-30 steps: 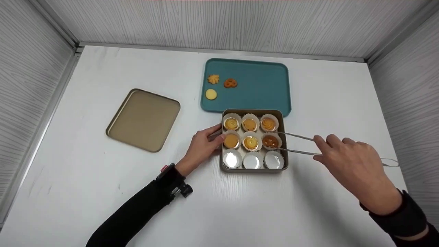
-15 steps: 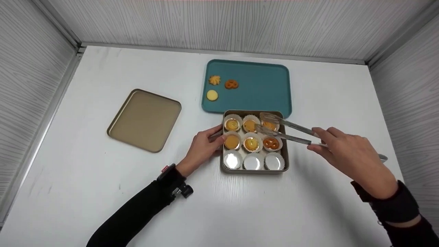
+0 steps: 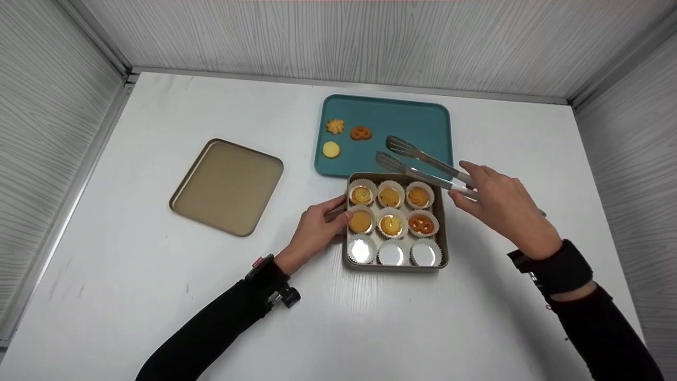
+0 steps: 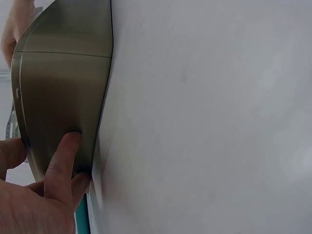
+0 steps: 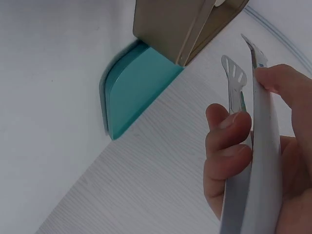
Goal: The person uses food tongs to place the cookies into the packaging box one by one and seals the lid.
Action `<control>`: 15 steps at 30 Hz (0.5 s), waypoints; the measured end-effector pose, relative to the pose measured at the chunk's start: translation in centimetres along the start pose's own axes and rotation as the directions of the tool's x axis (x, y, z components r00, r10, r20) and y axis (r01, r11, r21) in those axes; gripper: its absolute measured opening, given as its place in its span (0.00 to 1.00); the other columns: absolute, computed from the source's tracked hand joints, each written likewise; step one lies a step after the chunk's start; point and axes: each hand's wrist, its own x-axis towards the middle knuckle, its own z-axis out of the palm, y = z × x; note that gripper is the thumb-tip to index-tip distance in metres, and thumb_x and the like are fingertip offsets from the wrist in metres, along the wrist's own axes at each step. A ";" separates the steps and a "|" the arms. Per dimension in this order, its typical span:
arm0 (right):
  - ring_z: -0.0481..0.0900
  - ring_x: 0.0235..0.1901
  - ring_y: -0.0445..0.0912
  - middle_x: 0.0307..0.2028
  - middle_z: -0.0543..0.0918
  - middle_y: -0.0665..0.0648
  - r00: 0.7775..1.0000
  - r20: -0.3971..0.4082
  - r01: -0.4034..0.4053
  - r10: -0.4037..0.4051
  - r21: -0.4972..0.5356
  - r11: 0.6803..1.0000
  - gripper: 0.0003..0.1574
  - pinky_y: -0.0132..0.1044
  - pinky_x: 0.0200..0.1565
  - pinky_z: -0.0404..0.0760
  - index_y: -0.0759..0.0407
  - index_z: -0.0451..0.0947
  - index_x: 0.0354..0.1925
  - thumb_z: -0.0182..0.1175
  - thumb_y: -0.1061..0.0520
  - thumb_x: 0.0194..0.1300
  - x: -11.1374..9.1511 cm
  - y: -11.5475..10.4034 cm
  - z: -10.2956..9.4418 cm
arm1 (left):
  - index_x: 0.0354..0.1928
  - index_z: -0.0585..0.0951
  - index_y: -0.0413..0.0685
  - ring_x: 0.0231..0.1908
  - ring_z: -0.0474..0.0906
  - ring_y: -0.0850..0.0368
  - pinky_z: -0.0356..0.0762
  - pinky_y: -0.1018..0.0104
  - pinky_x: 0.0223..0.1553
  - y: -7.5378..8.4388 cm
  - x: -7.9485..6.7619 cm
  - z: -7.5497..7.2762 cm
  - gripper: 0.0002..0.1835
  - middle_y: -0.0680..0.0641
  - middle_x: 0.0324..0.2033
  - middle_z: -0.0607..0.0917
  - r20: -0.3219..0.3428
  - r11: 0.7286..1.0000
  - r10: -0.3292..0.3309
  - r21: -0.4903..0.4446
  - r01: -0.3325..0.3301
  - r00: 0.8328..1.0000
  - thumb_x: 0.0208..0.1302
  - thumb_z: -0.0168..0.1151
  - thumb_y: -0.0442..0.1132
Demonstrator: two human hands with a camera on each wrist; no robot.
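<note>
My left hand (image 3: 312,230) grips the left wall of a gold metal tin (image 3: 395,269), its thumb at the rim and its fingers against the outside (image 4: 61,170). Inside the tin, paper cups stand in rows. The far and middle rows hold cookies, among them a pretzel-shaped cookie (image 3: 421,224); the near row's cups (image 3: 392,254) show bare shiny bottoms. My right hand (image 3: 505,203) holds metal tongs (image 3: 433,174) with fingers wrapped round the arms (image 5: 261,161). Their slotted tips are spread above the teal tray's near part, with nothing between them.
Behind the tin lies the teal tray (image 3: 418,119), bearing a flower-shaped cookie (image 3: 335,126), a round pale cookie (image 3: 331,150) and a pretzel-shaped cookie (image 3: 360,133). A gold lid (image 3: 227,188) is on the white table to the left. Grey panels wall the table's back and sides.
My right hand has carried the tongs up and away from the tin's right side toward the tray. The tin's cookies stay in their cups, and my left hand keeps its hold.
</note>
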 end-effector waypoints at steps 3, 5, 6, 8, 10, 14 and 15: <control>0.82 0.29 0.57 0.40 0.85 0.71 1.000 0.007 -0.025 0.025 0.048 0.999 0.29 0.53 0.28 0.84 0.75 0.77 0.58 0.69 0.56 0.68 1.5 -0.2 0.7 | 0.74 0.70 0.38 0.65 0.77 0.50 0.80 0.63 0.59 0.0 0.0 0.0 0.30 0.40 0.70 0.75 0.000 1.000 -0.005 -0.006 0.005 1.000 0.76 0.62 0.41; 0.82 0.31 0.57 0.41 0.86 0.70 0.999 0.019 -0.051 0.049 0.072 0.996 0.28 0.53 0.31 0.85 0.75 0.77 0.57 0.68 0.54 0.70 2.4 -0.3 1.1 | 0.74 0.70 0.38 0.65 0.78 0.50 0.81 0.63 0.58 0.0 -0.1 0.0 0.30 0.40 0.70 0.75 -0.001 1.000 -0.008 -0.013 0.008 1.000 0.75 0.62 0.41; 0.83 0.32 0.58 0.43 0.86 0.71 0.997 0.028 -0.068 0.066 0.078 0.995 0.28 0.54 0.32 0.85 0.75 0.78 0.57 0.68 0.53 0.71 2.9 -0.4 1.3 | 0.74 0.70 0.38 0.64 0.78 0.49 0.81 0.63 0.57 0.0 -0.1 0.0 0.30 0.40 0.70 0.75 -0.002 1.000 -0.008 -0.015 0.008 1.000 0.75 0.62 0.41; 0.84 0.34 0.59 0.45 0.86 0.71 0.995 0.039 -0.099 0.097 0.073 0.992 0.30 0.56 0.34 0.85 0.74 0.78 0.58 0.67 0.50 0.72 3.7 -0.5 1.6 | 0.74 0.70 0.38 0.64 0.78 0.50 0.81 0.63 0.58 0.1 -0.1 0.1 0.30 0.40 0.70 0.75 -0.002 1.000 -0.008 -0.014 0.008 1.000 0.75 0.62 0.41; 0.84 0.33 0.59 0.44 0.86 0.70 0.993 0.040 -0.111 0.109 0.045 0.993 0.30 0.57 0.32 0.85 0.71 0.79 0.58 0.67 0.47 0.73 4.4 -0.6 1.9 | 0.74 0.70 0.38 0.64 0.78 0.49 0.80 0.63 0.58 0.1 -0.1 0.1 0.30 0.40 0.69 0.75 -0.004 1.000 -0.003 -0.009 0.003 1.000 0.75 0.62 0.41; 0.80 0.23 0.58 0.40 0.86 0.68 0.996 0.001 -0.085 0.085 -0.047 0.995 0.31 0.54 0.22 0.80 0.66 0.80 0.58 0.67 0.43 0.72 5.6 -0.8 2.5 | 0.74 0.70 0.38 0.64 0.78 0.49 0.80 0.63 0.58 0.0 -0.1 0.0 0.29 0.40 0.69 0.75 -0.006 1.000 -0.001 -0.003 0.001 1.000 0.75 0.62 0.40; 0.78 0.21 0.57 0.38 0.86 0.68 0.997 -0.014 -0.073 0.072 -0.071 0.995 0.31 0.53 0.20 0.78 0.65 0.81 0.58 0.67 0.42 0.71 5.9 -0.9 2.7 | 0.74 0.70 0.38 0.64 0.78 0.49 0.81 0.63 0.58 0.0 0.0 0.0 0.29 0.40 0.69 0.75 -0.005 1.000 -0.003 -0.007 0.003 1.000 0.75 0.62 0.40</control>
